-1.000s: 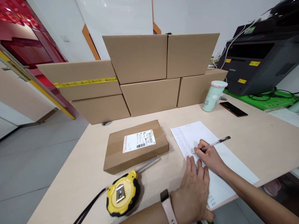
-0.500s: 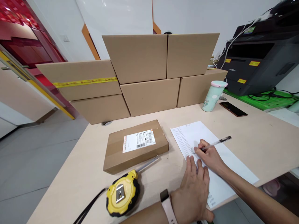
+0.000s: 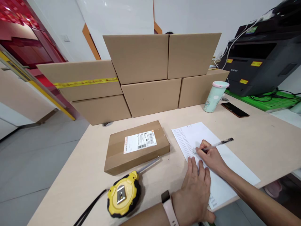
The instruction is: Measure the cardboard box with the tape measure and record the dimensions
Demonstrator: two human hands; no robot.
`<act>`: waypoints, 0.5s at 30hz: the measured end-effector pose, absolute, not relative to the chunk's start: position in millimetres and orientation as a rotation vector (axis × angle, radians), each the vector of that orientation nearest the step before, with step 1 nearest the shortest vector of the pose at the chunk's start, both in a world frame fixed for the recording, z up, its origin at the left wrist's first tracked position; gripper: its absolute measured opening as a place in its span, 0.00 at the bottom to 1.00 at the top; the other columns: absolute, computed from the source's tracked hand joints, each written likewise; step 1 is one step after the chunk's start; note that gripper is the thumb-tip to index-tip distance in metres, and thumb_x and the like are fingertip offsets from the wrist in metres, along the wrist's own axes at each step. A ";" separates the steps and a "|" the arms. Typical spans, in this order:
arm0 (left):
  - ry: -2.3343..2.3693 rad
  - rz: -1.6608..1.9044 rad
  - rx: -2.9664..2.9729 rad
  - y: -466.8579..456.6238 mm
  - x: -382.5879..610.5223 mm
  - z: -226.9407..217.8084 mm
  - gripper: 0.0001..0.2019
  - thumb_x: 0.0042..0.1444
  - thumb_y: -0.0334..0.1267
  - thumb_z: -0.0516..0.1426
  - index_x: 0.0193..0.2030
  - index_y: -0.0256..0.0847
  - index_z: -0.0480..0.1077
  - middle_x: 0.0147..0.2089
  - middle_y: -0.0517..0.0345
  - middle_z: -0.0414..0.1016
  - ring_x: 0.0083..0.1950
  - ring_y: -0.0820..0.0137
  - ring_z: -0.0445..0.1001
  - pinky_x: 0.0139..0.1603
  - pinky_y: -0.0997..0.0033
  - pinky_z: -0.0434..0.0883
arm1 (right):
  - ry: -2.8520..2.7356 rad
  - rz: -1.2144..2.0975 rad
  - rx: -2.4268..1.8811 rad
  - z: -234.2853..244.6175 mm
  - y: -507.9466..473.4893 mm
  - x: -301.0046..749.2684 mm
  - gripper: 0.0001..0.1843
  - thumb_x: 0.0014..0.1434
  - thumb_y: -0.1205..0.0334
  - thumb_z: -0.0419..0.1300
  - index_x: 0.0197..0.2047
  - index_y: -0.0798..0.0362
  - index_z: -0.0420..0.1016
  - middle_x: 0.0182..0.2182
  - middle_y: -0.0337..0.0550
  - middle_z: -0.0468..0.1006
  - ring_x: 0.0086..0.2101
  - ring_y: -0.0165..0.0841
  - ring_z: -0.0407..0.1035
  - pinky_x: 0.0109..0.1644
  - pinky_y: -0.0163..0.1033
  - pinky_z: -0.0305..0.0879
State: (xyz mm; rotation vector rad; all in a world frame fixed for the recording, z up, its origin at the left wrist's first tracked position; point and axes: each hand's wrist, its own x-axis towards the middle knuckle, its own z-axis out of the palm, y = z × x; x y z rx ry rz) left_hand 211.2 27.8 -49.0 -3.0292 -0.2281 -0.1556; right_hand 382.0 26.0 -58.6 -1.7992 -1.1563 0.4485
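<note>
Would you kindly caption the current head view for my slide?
Right hand holds pen to paper, left hand at its edge, parcel nearby.

The stacked cartons (image 3: 141,59) were matt brown cardboard, one crossed by a shiny yellow plastic tape strip (image 3: 86,83). The parcel (image 3: 114,153) was duller cardboard, with a smooth white paper label (image 3: 135,144). The tape measure (image 3: 128,186) had a semi-gloss yellow plastic case, black rubbery bumpers and a bright metal clip (image 3: 121,195). The sheet (image 3: 195,135) was plain matt paper; the pen (image 3: 216,145), clear glossy plastic. The desktop (image 3: 265,141) looked like smooth, pale wood laminate. The smartphone (image 3: 235,110) showed glossy black glass, the printer (image 3: 254,72) mostly matt dark plastic, the whiteboard (image 3: 117,15) a reflective sheen.
</note>
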 end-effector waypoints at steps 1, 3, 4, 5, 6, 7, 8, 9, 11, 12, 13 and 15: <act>-0.230 -0.166 -3.028 27.8 211.0 -49.7 0.54 0.48 0.71 0.47 0.66 0.19 0.52 0.66 0.22 0.56 0.68 0.29 0.49 0.65 0.34 0.24 | -1.156 0.457 -1.801 -58.4 26.0 382.1 0.14 0.54 0.57 0.57 0.23 0.47 0.54 0.17 0.29 0.56 0.20 0.27 0.53 0.24 0.34 0.50; -0.225 -0.168 -3.030 27.8 210.8 -51.1 0.54 0.48 0.71 0.48 0.66 0.19 0.53 0.66 0.23 0.56 0.68 0.29 0.49 0.65 0.34 0.25 | -1.149 0.469 -1.804 -57.9 26.1 382.1 0.14 0.54 0.58 0.56 0.23 0.47 0.54 0.17 0.29 0.56 0.20 0.27 0.52 0.24 0.34 0.51; -0.221 -0.165 -3.032 27.8 210.7 -51.5 0.54 0.47 0.71 0.49 0.66 0.19 0.53 0.66 0.23 0.57 0.68 0.29 0.49 0.65 0.34 0.25 | -1.147 0.467 -1.805 -57.7 26.1 382.1 0.14 0.54 0.57 0.56 0.23 0.47 0.54 0.17 0.29 0.56 0.20 0.27 0.52 0.24 0.34 0.51; -0.222 -0.162 -3.033 27.8 210.7 -51.7 0.54 0.48 0.71 0.49 0.66 0.19 0.53 0.66 0.23 0.57 0.68 0.29 0.49 0.65 0.34 0.24 | -1.146 0.460 -1.804 -57.4 26.2 382.1 0.14 0.54 0.57 0.56 0.23 0.47 0.54 0.17 0.29 0.56 0.20 0.27 0.52 0.24 0.34 0.51; -0.221 -0.161 -3.034 27.8 210.7 -51.7 0.54 0.48 0.70 0.49 0.66 0.19 0.52 0.66 0.23 0.57 0.68 0.29 0.49 0.65 0.34 0.24 | -1.145 0.452 -1.803 -57.0 26.2 382.0 0.14 0.55 0.57 0.56 0.23 0.47 0.54 0.17 0.29 0.56 0.20 0.27 0.52 0.24 0.34 0.51; -0.220 -0.162 -3.035 27.8 210.8 -51.7 0.54 0.48 0.70 0.49 0.66 0.19 0.52 0.66 0.23 0.57 0.68 0.29 0.49 0.65 0.35 0.24 | -1.147 0.446 -1.802 -56.7 26.1 381.9 0.14 0.55 0.57 0.56 0.23 0.47 0.54 0.17 0.29 0.55 0.20 0.27 0.53 0.24 0.34 0.51; -0.222 -0.163 -3.037 27.8 210.9 -51.6 0.54 0.48 0.70 0.49 0.66 0.19 0.52 0.66 0.22 0.57 0.68 0.28 0.49 0.65 0.34 0.23 | -1.148 0.444 -1.801 -56.3 26.0 381.8 0.14 0.54 0.57 0.56 0.23 0.47 0.55 0.17 0.29 0.55 0.20 0.27 0.52 0.23 0.34 0.51; -0.225 -0.163 -3.038 27.9 211.1 -51.5 0.54 0.48 0.70 0.49 0.66 0.18 0.52 0.66 0.22 0.56 0.68 0.28 0.49 0.65 0.34 0.24 | -1.150 0.446 -1.801 -55.9 25.8 381.7 0.14 0.54 0.57 0.56 0.23 0.47 0.54 0.17 0.29 0.55 0.20 0.27 0.52 0.23 0.34 0.50; -0.224 -0.155 -3.044 28.0 211.6 -50.8 0.54 0.48 0.70 0.49 0.66 0.18 0.52 0.66 0.22 0.56 0.68 0.28 0.48 0.65 0.34 0.24 | -1.151 0.449 -1.806 -55.3 25.3 381.7 0.14 0.54 0.57 0.56 0.23 0.47 0.54 0.17 0.29 0.55 0.19 0.27 0.52 0.23 0.34 0.50; -0.223 -0.149 -3.048 28.1 211.8 -50.1 0.54 0.48 0.70 0.49 0.66 0.18 0.52 0.66 0.22 0.56 0.68 0.28 0.48 0.65 0.34 0.25 | -1.153 0.447 -1.807 -55.1 25.1 381.8 0.14 0.54 0.57 0.56 0.23 0.47 0.54 0.17 0.29 0.55 0.19 0.27 0.52 0.23 0.34 0.50; -0.225 -0.142 -3.051 28.2 211.8 -49.1 0.54 0.48 0.70 0.50 0.66 0.18 0.52 0.66 0.22 0.56 0.68 0.28 0.47 0.65 0.34 0.25 | -1.155 0.442 -1.808 -55.0 25.0 381.9 0.14 0.54 0.57 0.56 0.23 0.47 0.54 0.17 0.29 0.55 0.19 0.27 0.52 0.23 0.34 0.50; -0.223 -0.122 -3.058 28.4 211.5 -46.8 0.53 0.49 0.69 0.50 0.66 0.18 0.52 0.66 0.22 0.56 0.68 0.28 0.48 0.66 0.35 0.26 | -1.162 0.432 -1.809 -55.5 25.0 382.3 0.14 0.54 0.57 0.56 0.23 0.47 0.54 0.17 0.29 0.55 0.20 0.27 0.52 0.23 0.34 0.50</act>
